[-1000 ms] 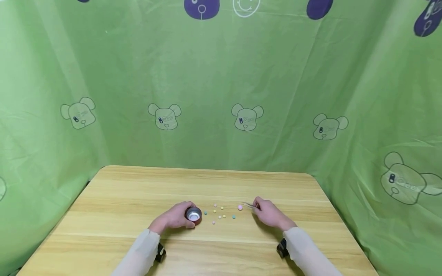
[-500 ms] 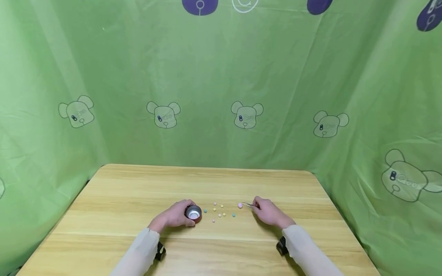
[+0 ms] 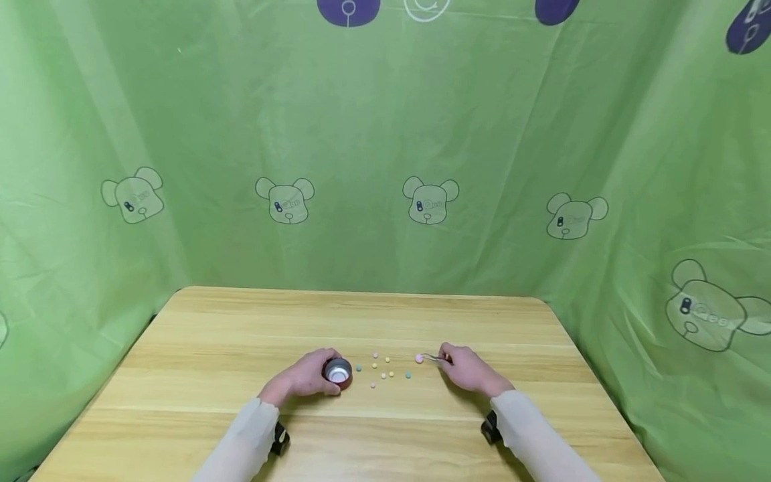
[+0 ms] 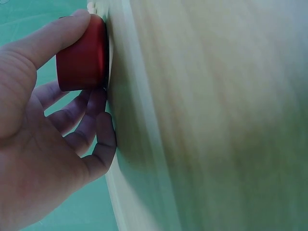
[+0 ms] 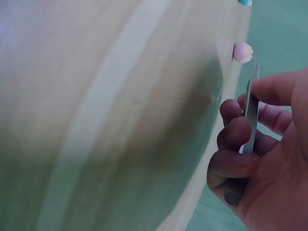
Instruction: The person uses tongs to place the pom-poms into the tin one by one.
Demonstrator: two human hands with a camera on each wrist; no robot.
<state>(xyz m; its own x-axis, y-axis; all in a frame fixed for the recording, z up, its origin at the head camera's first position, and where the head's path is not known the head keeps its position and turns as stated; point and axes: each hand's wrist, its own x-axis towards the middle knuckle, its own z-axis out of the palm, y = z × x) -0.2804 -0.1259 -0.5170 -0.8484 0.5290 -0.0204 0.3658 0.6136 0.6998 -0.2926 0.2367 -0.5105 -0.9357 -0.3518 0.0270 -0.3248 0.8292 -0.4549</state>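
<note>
- Pink bead (image 3: pixel 418 359) lay on the table (image 3: pixel 241 335), just at the tweezers' (image 3: pixel 432 357) tips, apparently not yet lifted.
- Right hand (image 3: pixel 466 369) pinched the tweezers between thumb and fingers.
- Left hand (image 3: pixel 304 378) gripped the small red cup (image 3: pixel 338 373), which stood upright on the table.
- Other beads (image 3: pixel 383 372) lay loose between cup and pink bead; by this judgement most of the picking up remained.

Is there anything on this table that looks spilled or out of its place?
Yes. Small coloured beads lie scattered loose on the table, between the red cup held by the left hand and the tweezers in the right hand. A larger pink bead lies apart, at the tweezer tips. Nothing looks damaged.
</note>
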